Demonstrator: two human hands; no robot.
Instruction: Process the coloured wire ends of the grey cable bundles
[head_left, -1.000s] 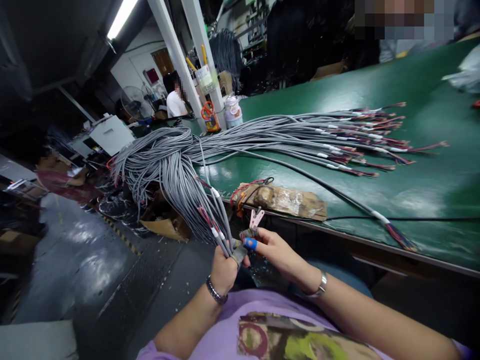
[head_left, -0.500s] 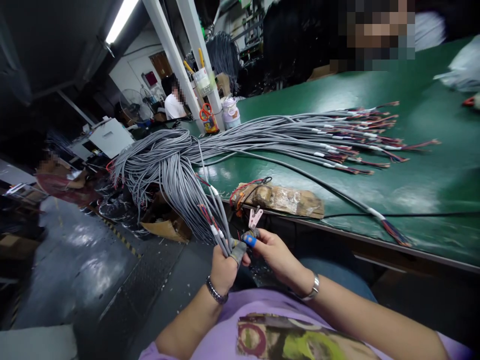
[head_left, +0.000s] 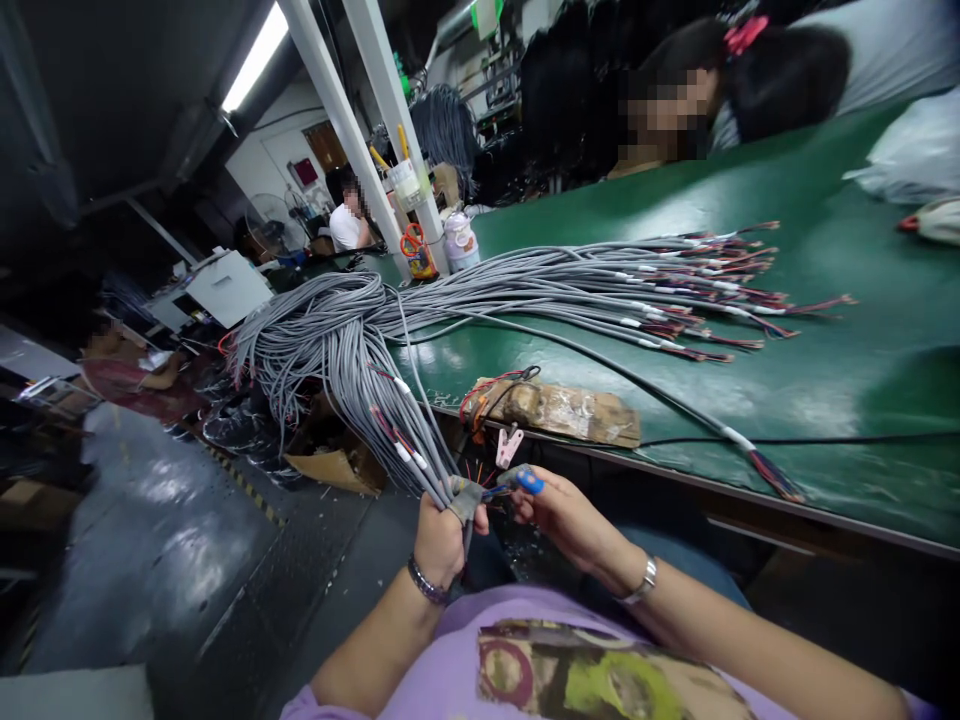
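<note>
My left hand (head_left: pixel 442 535) is closed round several grey cables (head_left: pixel 420 470), a grey covering on its thumb. Fine coloured wires (head_left: pixel 491 492) stick out from its grip toward the right. Pinched at their tips is my right hand (head_left: pixel 559 510), with blue tape and a grey covering on its fingers. The held cables belong to a large grey bundle (head_left: pixel 352 350) that hangs over the table's edge. On the green table (head_left: pixel 847 400) the bundle's other ends (head_left: pixel 697 290) fan out, showing white sleeves and bare coloured wires.
A taped wooden block (head_left: pixel 570 410) with a pink clip (head_left: pixel 509 447) sits at the table edge. One cable (head_left: pixel 615 375) lies apart, its stripped end near the front. A purple-white cup (head_left: pixel 460 240) stands by the posts. Co-workers sit across the table and at the left.
My right hand has moved slightly right, away from my left, with the coloured wires now stretched between them. My left hand keeps its grip on the cables. The head view has shifted a little.
</note>
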